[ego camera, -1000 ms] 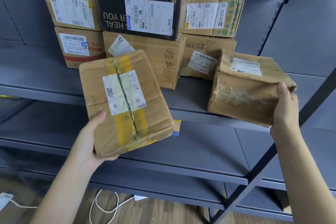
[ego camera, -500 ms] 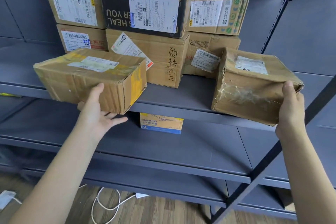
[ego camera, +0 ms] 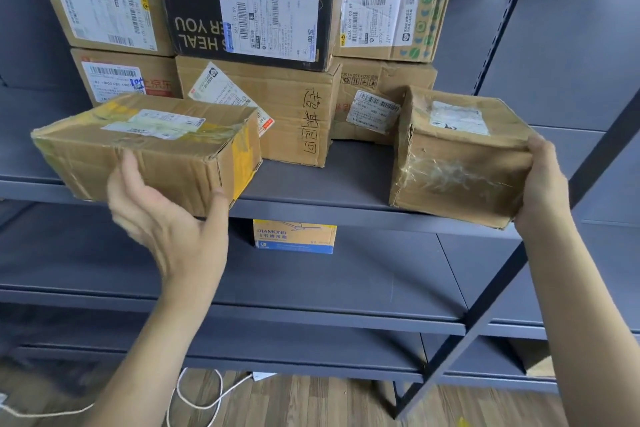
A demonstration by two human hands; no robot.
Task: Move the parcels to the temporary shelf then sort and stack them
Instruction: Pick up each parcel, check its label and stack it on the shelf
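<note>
Cardboard fills the upper grey shelf [ego camera: 346, 180], parcels stacked at the back in two rows. At the left front, a long brown parcel [ego camera: 145, 149] with yellow tape and a pale label on top sits at the shelf's front edge, its near long side facing the camera and its near lower edge overhanging the lip. The left hand [ego camera: 166, 222] is spread fairly wide below and against that near side: the thumb reaches up onto the cardboard face at the left, a finger touches the lower right corner, and the palm is turned upward beneath the box. Whether it bears the weight or only steadies it, I cannot tell.

Behind stand a box with handwritten characters [ego camera: 287, 114] and, on top of it, a black box [ego camera: 249, 14] with a white shipping label. On the shelf below, a small yellow and blue carton [ego camera: 294, 236] is partly hidden by the upper shelf's edge.

At the right front, a squarer, crumpled brown parcel [ego camera: 457, 156] with clear tape rests on the shelf's front edge, tilted slightly. The right hand [ego camera: 540, 191] grips its right end, thumb on the near face, the other fingers hidden behind the box. A white cable [ego camera: 194, 402] lies on the wooden floor.
</note>
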